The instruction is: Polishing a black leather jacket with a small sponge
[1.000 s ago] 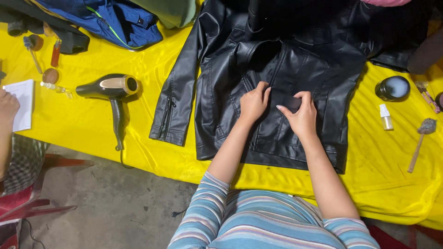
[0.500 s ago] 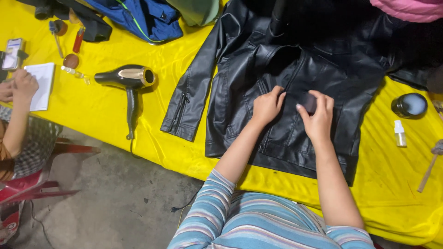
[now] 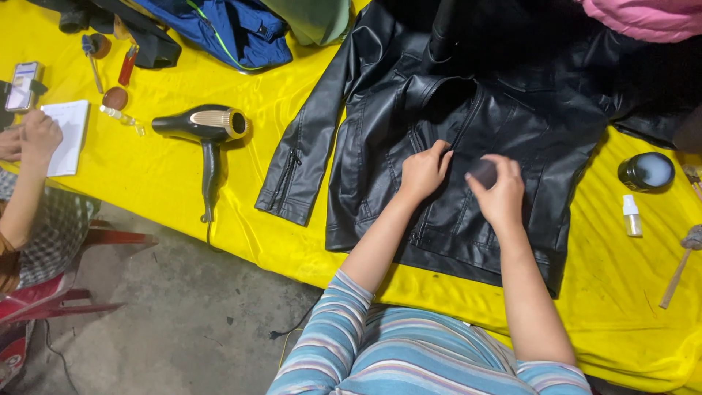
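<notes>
A black leather jacket lies spread on a yellow-covered table. My left hand presses its curled fingers on the jacket's front, beside the zip line. My right hand grips a small dark round pad and holds it against the leather just right of the left hand. Striped sleeves cover my upper arms at the bottom of the view.
A black and gold hair dryer lies left of the jacket, its cord trailing off the table edge. An open dark jar, a small white bottle and a brush sit at right. Another person's hand rests on a notepad at far left.
The view has shifted, so everything sits further right and lower in frame. My right hand has lifted slightly with the pad; my left hand stays on the jacket.
</notes>
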